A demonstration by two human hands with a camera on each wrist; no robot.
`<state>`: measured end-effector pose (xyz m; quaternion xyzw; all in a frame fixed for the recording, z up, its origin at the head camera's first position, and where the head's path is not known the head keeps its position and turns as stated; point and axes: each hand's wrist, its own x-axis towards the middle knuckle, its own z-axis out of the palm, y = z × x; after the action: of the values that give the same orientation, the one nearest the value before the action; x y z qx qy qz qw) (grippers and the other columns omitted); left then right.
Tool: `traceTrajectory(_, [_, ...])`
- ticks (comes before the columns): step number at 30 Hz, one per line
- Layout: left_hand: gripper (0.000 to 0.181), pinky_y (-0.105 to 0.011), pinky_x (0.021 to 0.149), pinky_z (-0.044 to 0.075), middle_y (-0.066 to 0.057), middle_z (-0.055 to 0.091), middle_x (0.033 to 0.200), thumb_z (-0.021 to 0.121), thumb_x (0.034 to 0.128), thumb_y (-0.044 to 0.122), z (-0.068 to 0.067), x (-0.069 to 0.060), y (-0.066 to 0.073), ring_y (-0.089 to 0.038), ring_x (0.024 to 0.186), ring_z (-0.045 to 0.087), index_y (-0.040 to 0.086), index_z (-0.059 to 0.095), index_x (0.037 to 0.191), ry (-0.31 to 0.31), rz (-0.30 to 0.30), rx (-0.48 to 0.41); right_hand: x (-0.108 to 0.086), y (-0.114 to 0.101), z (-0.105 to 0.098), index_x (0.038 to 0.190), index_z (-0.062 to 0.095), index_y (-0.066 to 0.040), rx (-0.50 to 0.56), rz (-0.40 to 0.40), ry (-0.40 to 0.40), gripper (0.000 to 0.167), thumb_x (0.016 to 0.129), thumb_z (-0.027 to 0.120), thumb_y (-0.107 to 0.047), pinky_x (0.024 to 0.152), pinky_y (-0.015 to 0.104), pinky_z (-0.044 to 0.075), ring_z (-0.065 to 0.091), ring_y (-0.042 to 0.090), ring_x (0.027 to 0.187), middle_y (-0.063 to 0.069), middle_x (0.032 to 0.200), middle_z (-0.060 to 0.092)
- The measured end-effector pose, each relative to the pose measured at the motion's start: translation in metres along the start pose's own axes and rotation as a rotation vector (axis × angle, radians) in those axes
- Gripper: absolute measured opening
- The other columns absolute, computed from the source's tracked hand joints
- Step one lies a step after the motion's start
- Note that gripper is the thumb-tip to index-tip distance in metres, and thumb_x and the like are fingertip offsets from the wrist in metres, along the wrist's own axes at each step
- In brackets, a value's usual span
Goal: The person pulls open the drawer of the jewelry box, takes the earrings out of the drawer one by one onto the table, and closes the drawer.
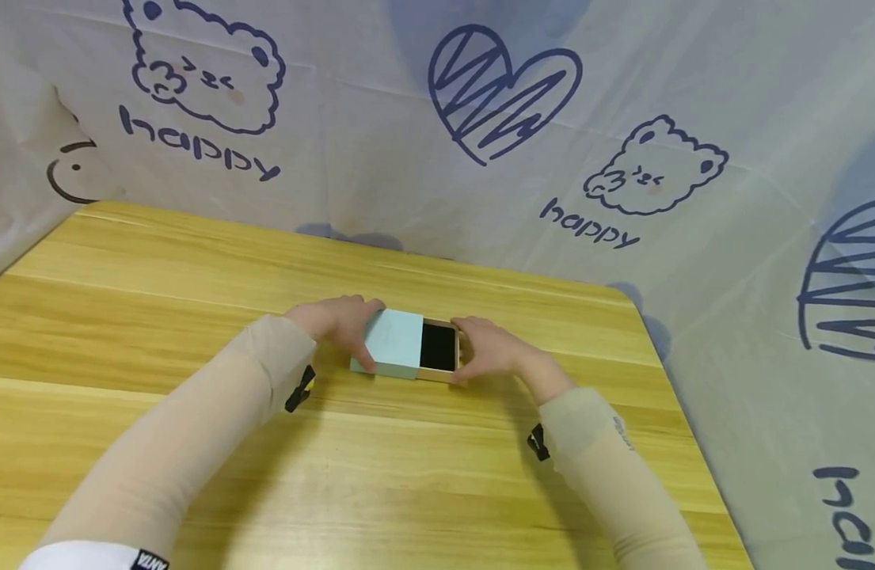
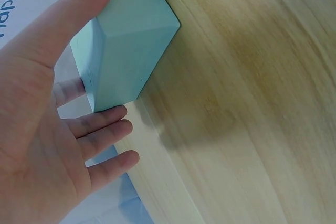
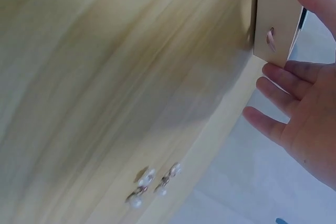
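A small drawer-style jewelry box lies on the table, its pale blue outer cover (image 1: 396,340) on the left. From the cover's right end the tan inner drawer (image 1: 435,375) sticks partway out, showing a black lining (image 1: 439,347). My left hand (image 1: 340,323) grips the cover's left end, thumb on the near side and fingers at the far side. The right hand (image 1: 492,348) holds the drawer's outer end between thumb and fingers. In the right wrist view a pinkish ribbon loop (image 3: 271,40) shows on the drawer front. Two pearl earrings (image 3: 140,188) (image 3: 168,179) lie on the tabletop there.
The wood-grain table (image 1: 380,475) extends around the box. Behind it and at the right hangs a pale cloth (image 1: 366,158) with drawn bears, hearts and lettering. Black straps (image 1: 300,389) are at both wrists.
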<state>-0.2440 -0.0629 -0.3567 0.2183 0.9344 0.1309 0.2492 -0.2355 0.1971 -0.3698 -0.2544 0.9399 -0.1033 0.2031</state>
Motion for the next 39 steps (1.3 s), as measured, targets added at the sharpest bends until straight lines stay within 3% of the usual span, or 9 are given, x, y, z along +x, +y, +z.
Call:
traceTrajectory(8, [0.103,-0.046,0.097,0.042,-0.017,0.047,0.132,0.081,0.068,0.044,0.0,0.001,0.0,-0.029,0.113,0.048,0.01,0.025,0.147,0.005,-0.009,0.012,0.011,-0.011,0.003,0.148,0.021,0.0,0.03,-0.021,0.009,0.099,0.075,0.076,-0.041,0.115,0.044,0.022,0.024,0.033,0.141,0.017,0.152,0.027])
traceTrajectory(13, [0.106,-0.048,0.102,0.04,-0.02,0.044,0.137,0.079,0.0678,0.048,0.001,0.002,-0.001,-0.034,0.122,0.047,0.005,0.023,0.147,0.004,-0.007,0.051,0.013,-0.013,0.003,0.149,0.014,0.001,0.078,-0.045,-0.006,0.106,0.074,0.077,-0.04,0.116,0.045,0.02,0.021,0.035,0.142,0.018,0.153,0.024])
traceTrajectory(17, [0.104,-0.047,0.104,0.039,-0.023,0.044,0.138,0.077,0.0679,0.054,0.002,0.003,-0.002,-0.036,0.127,0.045,-0.003,0.028,0.141,0.001,-0.012,0.09,0.012,-0.009,0.003,0.149,0.014,0.001,0.111,-0.019,-0.016,0.106,0.074,0.078,-0.038,0.116,0.044,0.02,0.025,0.034,0.14,0.019,0.151,0.028])
traceTrajectory(24, [0.11,-0.046,0.108,0.035,-0.025,0.039,0.143,0.075,0.0696,0.054,0.0,0.003,-0.002,-0.037,0.131,0.041,-0.007,0.022,0.143,-0.024,-0.025,0.085,0.017,-0.008,0.007,0.142,0.031,0.007,0.041,-0.056,0.029,0.088,0.078,0.075,-0.035,0.112,0.042,0.029,0.041,0.034,0.131,0.022,0.14,0.044])
traceTrajectory(32, [0.108,-0.045,0.109,0.034,-0.024,0.039,0.143,0.076,0.0695,0.053,0.0,0.001,-0.004,-0.036,0.131,0.041,-0.006,0.023,0.142,-0.025,-0.017,0.047,0.025,-0.019,0.011,0.138,0.039,0.003,-0.035,-0.083,0.052,0.078,0.08,0.073,-0.035,0.108,0.04,0.036,0.049,0.032,0.124,0.019,0.133,0.052])
traceTrajectory(35, [0.103,-0.044,0.106,0.037,-0.023,0.044,0.138,0.076,0.0695,0.053,0.001,0.001,-0.002,-0.034,0.127,0.045,-0.006,0.028,0.139,-0.013,-0.007,0.029,0.027,-0.022,0.013,0.133,0.047,-0.001,-0.022,-0.103,0.065,0.066,0.081,0.072,-0.033,0.105,0.04,0.039,0.052,0.029,0.12,0.015,0.128,0.057])
traceTrajectory(39, [0.092,-0.041,0.097,0.045,-0.017,0.054,0.124,0.077,0.0691,0.052,0.005,0.001,0.002,-0.027,0.111,0.055,-0.002,0.037,0.131,0.018,0.0,0.008,0.027,-0.021,0.014,0.114,0.057,-0.007,-0.022,-0.126,0.082,0.042,0.081,0.072,-0.029,0.097,0.038,0.045,0.058,0.024,0.107,0.008,0.111,0.064])
